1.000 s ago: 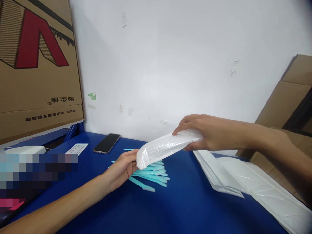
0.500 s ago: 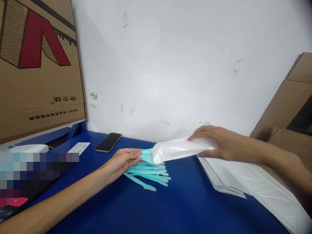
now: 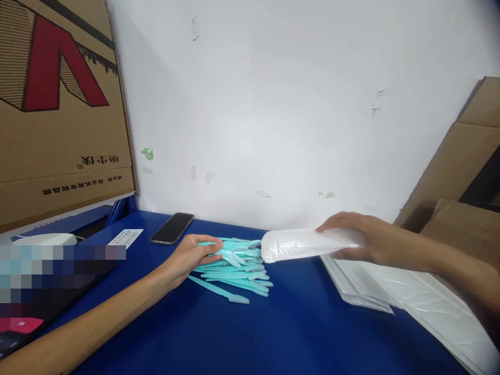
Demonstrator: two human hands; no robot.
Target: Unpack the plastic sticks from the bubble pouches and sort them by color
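My left hand (image 3: pixel 191 257) rests on a pile of several thin turquoise plastic sticks (image 3: pixel 238 265) on the blue table (image 3: pixel 273 333), fingers curled over the pile's left end. My right hand (image 3: pixel 355 237) grips a white padded bag (image 3: pixel 304 244), held level just above the table with its open mouth pointing left, a short way from the sticks.
A stack of flat white padded bags (image 3: pixel 410 297) lies at the right under my right arm. A black phone (image 3: pixel 172 228) and a white card (image 3: pixel 125 237) lie by the wall. Cardboard boxes stand at the left (image 3: pixel 58 114) and the right (image 3: pixel 464 172).
My right hand carried the bag rightwards and down, away from my left hand. My left hand let go of the bag's mouth and settled on the turquoise sticks.
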